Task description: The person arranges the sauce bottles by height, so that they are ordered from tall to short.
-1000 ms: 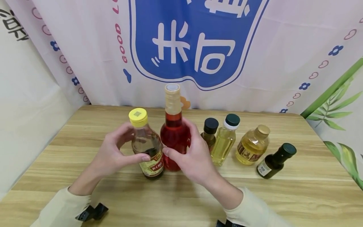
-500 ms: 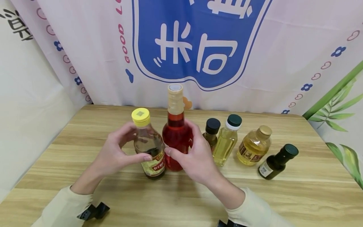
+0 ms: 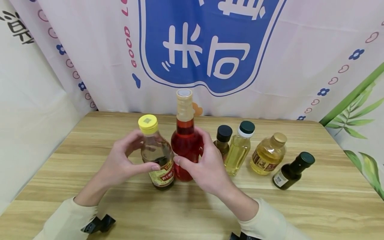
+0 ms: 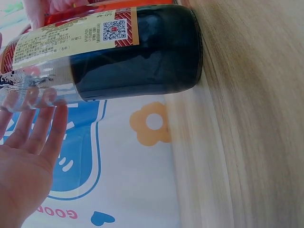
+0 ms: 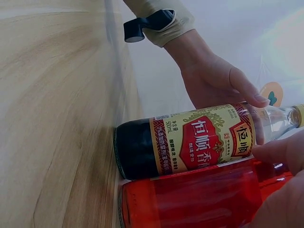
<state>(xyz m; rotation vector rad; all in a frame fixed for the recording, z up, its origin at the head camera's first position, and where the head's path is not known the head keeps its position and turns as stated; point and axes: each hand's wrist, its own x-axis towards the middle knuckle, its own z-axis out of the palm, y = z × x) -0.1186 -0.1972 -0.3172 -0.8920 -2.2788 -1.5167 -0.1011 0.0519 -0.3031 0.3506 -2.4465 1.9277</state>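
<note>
In the head view, my left hand (image 3: 122, 164) is curled round a vinegar bottle (image 3: 162, 170) with a yellow cap, a clear upper part and dark liquid below. Its thumb lies across the front, and the fingers pass behind the glass. My right hand (image 3: 207, 166) holds a taller bottle of red liquid (image 3: 185, 145) with a cream-wrapped neck; the thumb reaches over its front towards the vinegar label. Both bottles stand upright, side by side on the wooden table. The right wrist view shows the vinegar label (image 5: 202, 140) facing the person, and the red bottle (image 5: 190, 194) close against it.
To the right stand a dark-capped brown bottle (image 3: 223, 140), a square bottle of yellow oil (image 3: 238, 153), a rounder oil bottle (image 3: 267, 158) and a small dark green bottle (image 3: 289, 173). A printed curtain (image 3: 114, 86) hangs behind the table's far edge (image 3: 126, 115).
The head view shifts very slightly. Both hands keep the same hold, and the bottles stay where they stood.
</note>
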